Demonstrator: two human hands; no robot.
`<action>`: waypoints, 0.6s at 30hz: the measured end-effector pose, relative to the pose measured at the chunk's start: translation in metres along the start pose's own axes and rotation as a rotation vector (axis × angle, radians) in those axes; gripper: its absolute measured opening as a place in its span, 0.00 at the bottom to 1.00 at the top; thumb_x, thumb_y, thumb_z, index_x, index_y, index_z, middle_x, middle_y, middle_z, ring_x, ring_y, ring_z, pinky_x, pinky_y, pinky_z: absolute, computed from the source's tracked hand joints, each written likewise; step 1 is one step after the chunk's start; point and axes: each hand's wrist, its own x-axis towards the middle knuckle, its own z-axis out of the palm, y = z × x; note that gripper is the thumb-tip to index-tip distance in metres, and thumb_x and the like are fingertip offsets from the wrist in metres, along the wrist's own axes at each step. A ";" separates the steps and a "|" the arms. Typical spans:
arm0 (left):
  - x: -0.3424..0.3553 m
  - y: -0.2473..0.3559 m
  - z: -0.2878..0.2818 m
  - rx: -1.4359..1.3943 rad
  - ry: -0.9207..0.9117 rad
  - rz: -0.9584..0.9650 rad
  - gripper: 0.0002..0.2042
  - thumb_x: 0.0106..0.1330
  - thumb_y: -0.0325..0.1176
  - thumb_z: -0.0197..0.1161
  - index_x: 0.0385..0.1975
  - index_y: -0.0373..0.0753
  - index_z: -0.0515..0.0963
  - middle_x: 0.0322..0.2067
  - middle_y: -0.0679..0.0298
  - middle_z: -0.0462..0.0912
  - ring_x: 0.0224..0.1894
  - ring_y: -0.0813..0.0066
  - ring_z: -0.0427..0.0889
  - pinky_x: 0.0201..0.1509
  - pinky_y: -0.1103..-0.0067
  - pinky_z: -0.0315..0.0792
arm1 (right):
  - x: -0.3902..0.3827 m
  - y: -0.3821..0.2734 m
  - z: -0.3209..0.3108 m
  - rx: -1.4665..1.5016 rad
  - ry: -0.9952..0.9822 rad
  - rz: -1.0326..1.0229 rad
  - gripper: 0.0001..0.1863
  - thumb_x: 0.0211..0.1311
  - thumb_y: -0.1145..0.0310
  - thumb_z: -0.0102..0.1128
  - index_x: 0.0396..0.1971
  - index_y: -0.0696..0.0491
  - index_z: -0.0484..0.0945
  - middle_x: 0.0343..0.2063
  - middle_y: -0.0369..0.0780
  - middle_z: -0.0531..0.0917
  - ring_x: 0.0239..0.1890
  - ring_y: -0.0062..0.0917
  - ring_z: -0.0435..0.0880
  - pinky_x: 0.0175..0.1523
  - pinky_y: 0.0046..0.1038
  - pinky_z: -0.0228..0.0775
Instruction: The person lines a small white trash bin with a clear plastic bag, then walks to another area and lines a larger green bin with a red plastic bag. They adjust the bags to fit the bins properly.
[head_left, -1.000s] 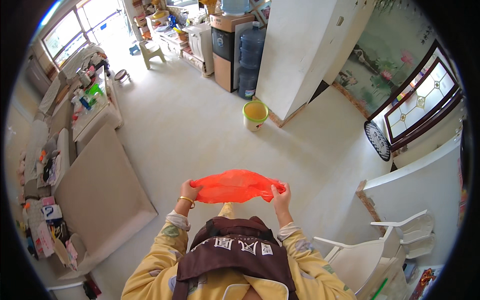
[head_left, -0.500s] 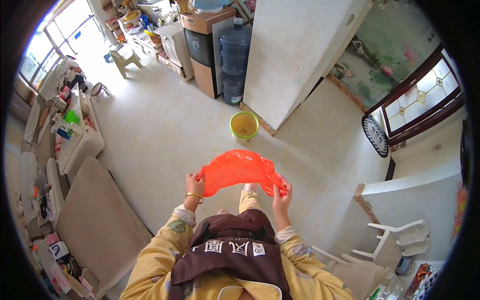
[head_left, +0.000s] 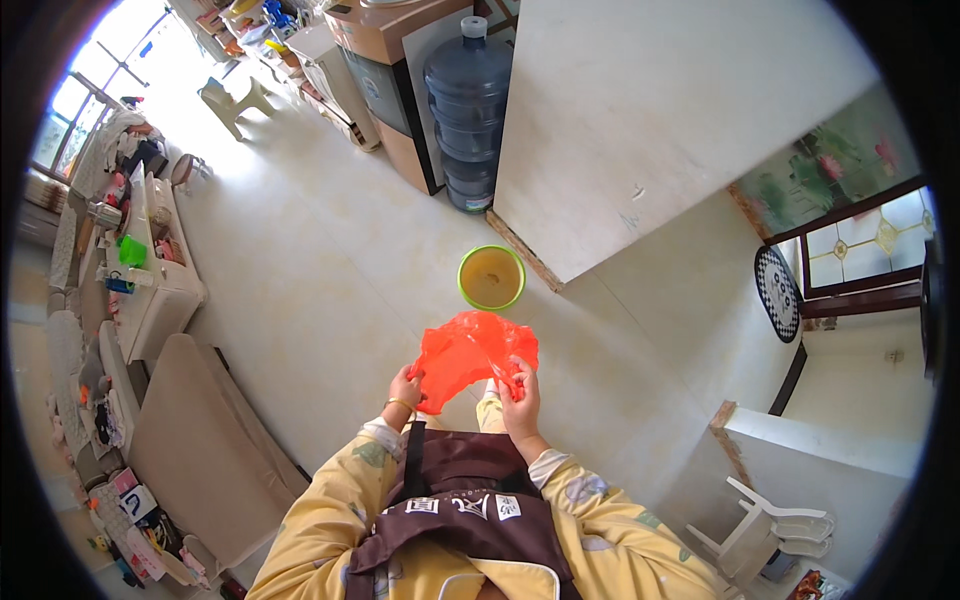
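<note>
A thin red plastic bag (head_left: 465,360) is stretched between my hands in front of my apron. My left hand (head_left: 405,388) grips its left edge; a gold-coloured bangle sits at that wrist. On the other side, my right hand (head_left: 520,398) pinches the bag's right edge, where the film is bunched up. Just beyond the bag, a round bin (head_left: 491,278) with a bright green rim stands on the floor. Its inside looks yellowish-brown, with a small dark mark at the bottom.
Large blue water bottles (head_left: 467,110) stand stacked beside a brown water dispenser (head_left: 385,90), next to a white wall end (head_left: 640,130). To the left are a cluttered white table (head_left: 165,300) and a beige padded seat (head_left: 215,450). White chairs (head_left: 760,530) stand at the lower right.
My hands have come closer together, the right one moving left, so the bag is narrower and more crumpled. With my view shifted forward, the bin now shows more from above.
</note>
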 end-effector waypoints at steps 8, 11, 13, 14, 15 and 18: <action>0.159 0.036 0.035 -0.122 -0.141 -0.165 0.14 0.62 0.37 0.58 0.47 0.43 0.72 0.22 0.64 0.78 0.13 0.73 0.76 0.14 0.79 0.70 | 0.103 0.027 0.048 -0.185 0.062 0.008 0.12 0.52 0.73 0.60 0.32 0.51 0.64 0.55 0.40 0.73 0.54 0.32 0.72 0.65 0.46 0.38; 0.216 0.055 0.050 -0.118 -0.230 -0.204 0.14 0.63 0.37 0.57 0.47 0.43 0.73 0.23 0.65 0.78 0.13 0.74 0.75 0.15 0.78 0.70 | 0.134 0.065 0.076 -0.285 0.151 0.062 0.12 0.53 0.73 0.60 0.33 0.52 0.65 0.54 0.39 0.73 0.50 0.31 0.74 0.65 0.46 0.39; 0.256 0.069 0.060 -0.070 -0.299 -0.187 0.12 0.63 0.37 0.57 0.45 0.43 0.74 0.23 0.65 0.79 0.13 0.74 0.74 0.16 0.78 0.70 | 0.155 0.097 0.092 -0.207 0.254 0.102 0.12 0.53 0.73 0.59 0.33 0.52 0.65 0.54 0.39 0.73 0.46 0.31 0.74 0.65 0.44 0.41; 0.271 0.072 0.068 -0.102 -0.326 -0.169 0.13 0.62 0.37 0.57 0.46 0.42 0.74 0.23 0.66 0.78 0.13 0.75 0.73 0.17 0.78 0.70 | 0.166 0.112 0.099 -0.166 0.302 0.122 0.12 0.54 0.74 0.59 0.33 0.52 0.65 0.54 0.39 0.73 0.44 0.30 0.74 0.65 0.43 0.42; 0.290 0.066 0.072 -0.077 -0.322 -0.182 0.13 0.62 0.37 0.57 0.46 0.42 0.75 0.22 0.66 0.77 0.13 0.75 0.73 0.17 0.78 0.70 | 0.174 0.126 0.113 -0.152 0.322 0.128 0.11 0.54 0.74 0.59 0.33 0.52 0.65 0.54 0.39 0.74 0.43 0.31 0.73 0.64 0.43 0.43; 0.341 0.048 0.090 -0.005 -0.344 -0.191 0.13 0.62 0.36 0.57 0.46 0.41 0.75 0.22 0.66 0.75 0.12 0.76 0.71 0.17 0.78 0.69 | 0.193 0.172 0.149 -0.142 0.375 0.138 0.11 0.54 0.74 0.59 0.33 0.53 0.65 0.53 0.40 0.74 0.41 0.32 0.73 0.62 0.40 0.48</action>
